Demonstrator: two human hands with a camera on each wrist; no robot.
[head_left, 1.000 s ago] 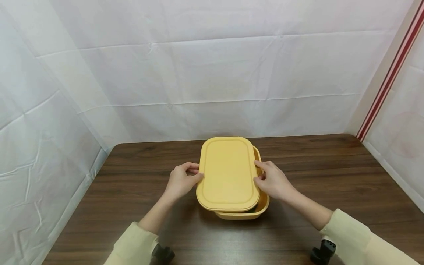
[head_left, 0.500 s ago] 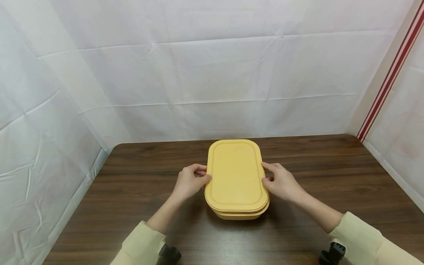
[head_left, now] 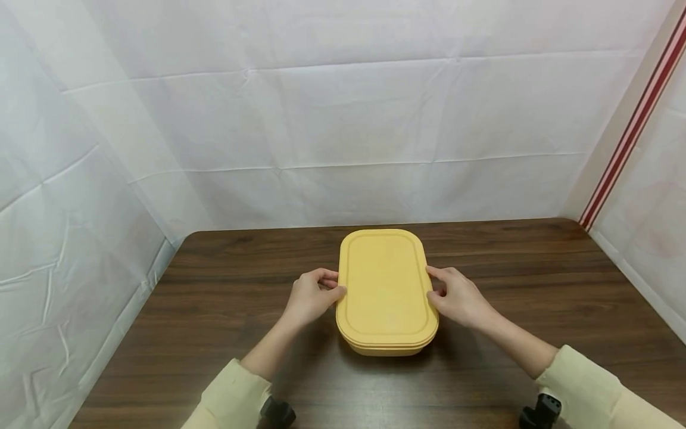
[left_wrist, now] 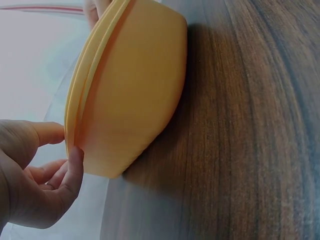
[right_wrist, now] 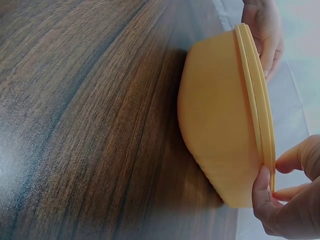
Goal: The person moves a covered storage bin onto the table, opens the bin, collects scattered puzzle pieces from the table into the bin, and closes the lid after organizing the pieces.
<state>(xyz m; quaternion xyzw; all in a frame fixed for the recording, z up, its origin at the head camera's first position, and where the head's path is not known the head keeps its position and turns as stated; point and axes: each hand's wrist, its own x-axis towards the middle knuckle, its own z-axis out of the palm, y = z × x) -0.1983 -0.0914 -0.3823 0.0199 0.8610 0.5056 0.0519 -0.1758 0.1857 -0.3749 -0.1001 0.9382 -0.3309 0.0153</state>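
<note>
A yellow lid (head_left: pixel 387 286) with rounded corners lies over a yellow rectangular container (head_left: pixel 388 351) in the middle of the head view. My left hand (head_left: pixel 315 296) pinches the lid's left edge between thumb and fingers. On the opposite side, my right hand (head_left: pixel 458 297) pinches the right edge. In the left wrist view a thin gap shows between the lid and the container's wall (left_wrist: pixel 135 80). From the right wrist the lid's edge (right_wrist: pixel 262 107) looks nearly flush with the rim. What the container holds is hidden.
The container stands on a dark wooden table (head_left: pixel 241 256). White sheeting (head_left: pixel 343 119) hangs behind the table and along both sides, with a red stripe (head_left: pixel 632 131) at the right. A black device (head_left: pixel 540 411) sits at each wrist.
Both hands have moved the lid to the right and slightly nearer. It was offset to the left, leaving the container partly uncovered; now it lies over the container and the opening is covered.
</note>
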